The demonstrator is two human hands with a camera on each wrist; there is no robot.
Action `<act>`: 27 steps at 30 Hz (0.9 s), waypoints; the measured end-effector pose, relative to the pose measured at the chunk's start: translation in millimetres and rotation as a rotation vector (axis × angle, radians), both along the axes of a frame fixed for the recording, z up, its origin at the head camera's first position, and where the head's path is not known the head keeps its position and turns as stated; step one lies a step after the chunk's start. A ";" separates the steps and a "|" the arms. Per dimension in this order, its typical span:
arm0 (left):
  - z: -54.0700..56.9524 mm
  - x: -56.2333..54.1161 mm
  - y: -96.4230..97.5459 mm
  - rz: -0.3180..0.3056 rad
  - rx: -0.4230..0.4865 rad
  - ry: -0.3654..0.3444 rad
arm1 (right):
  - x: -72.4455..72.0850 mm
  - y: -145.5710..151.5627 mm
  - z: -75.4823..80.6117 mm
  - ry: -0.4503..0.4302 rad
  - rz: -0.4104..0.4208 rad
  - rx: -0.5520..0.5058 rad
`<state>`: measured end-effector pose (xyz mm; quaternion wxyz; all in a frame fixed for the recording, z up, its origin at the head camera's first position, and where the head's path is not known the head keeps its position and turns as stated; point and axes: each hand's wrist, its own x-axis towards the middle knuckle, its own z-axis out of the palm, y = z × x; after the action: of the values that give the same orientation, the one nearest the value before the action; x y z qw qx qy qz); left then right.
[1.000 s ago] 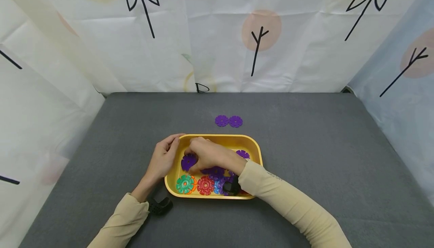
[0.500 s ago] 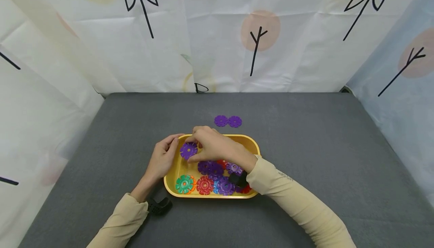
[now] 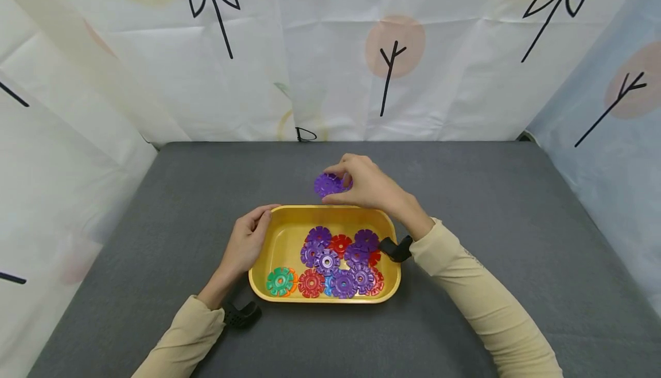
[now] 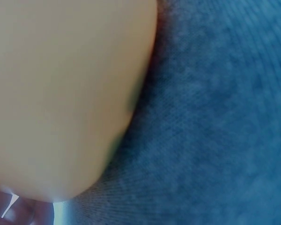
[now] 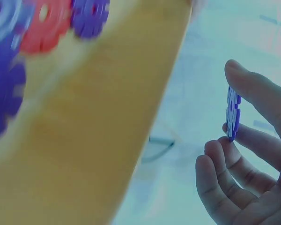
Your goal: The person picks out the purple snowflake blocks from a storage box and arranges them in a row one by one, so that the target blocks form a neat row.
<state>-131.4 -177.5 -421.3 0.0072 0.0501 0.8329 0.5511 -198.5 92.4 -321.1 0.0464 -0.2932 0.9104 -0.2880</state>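
My right hand (image 3: pixel 369 183) is beyond the far rim of the yellow tray (image 3: pixel 279 211). Between thumb and fingers it pinches a purple notched, flower-shaped interlocking disc (image 5: pixel 232 112), seen nearly edge-on in the right wrist view. In the head view, purple discs (image 3: pixel 326 185) overlap at this hand, and I cannot tell the held one from those on the table behind it. My left hand (image 3: pixel 245 243) holds the tray's far left corner, thumb at the rim. Inside the tray lie several purple discs (image 3: pixel 343 283), red discs (image 3: pixel 311 283) and a green disc (image 3: pixel 280 281).
A grey cloth-covered table (image 3: pixel 465 194) surrounds the tray. White patterned fabric (image 3: pixel 330 80) hangs behind it and at both sides. An orange disc (image 3: pixel 294 282) shows under the green one, and a blue piece (image 3: pixel 327 286) peeks out near the tray's front wall.
My right hand has lifted a purple disc out of the tray's left part and carried it away and rightward, over the far rim to the two purple discs. My left hand stays put.
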 end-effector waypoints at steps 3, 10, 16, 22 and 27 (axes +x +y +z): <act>-0.3 0.1 -0.4 -0.002 -0.002 -0.001 | -8.2 15.1 -1.2 -0.012 -0.081 -0.004; -1.3 -0.6 -0.7 -0.002 -0.007 0.016 | -30.4 46.2 -15.2 -0.072 -0.201 0.030; -1.1 -0.7 0.5 0.002 -0.018 0.021 | -40.7 66.6 -35.0 -0.133 -0.244 0.098; -0.5 -0.7 0.4 -0.001 -0.007 0.011 | -40.4 76.6 -48.9 -0.168 -0.264 0.144; -0.7 -0.4 -0.1 -0.001 -0.004 -0.001 | -41.8 79.7 -58.0 -0.179 -0.285 0.171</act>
<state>-131.9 -177.6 -421.9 0.0080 0.0504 0.8341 0.5493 -240.3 172.2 -379.0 0.1107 -0.1295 0.9562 -0.2382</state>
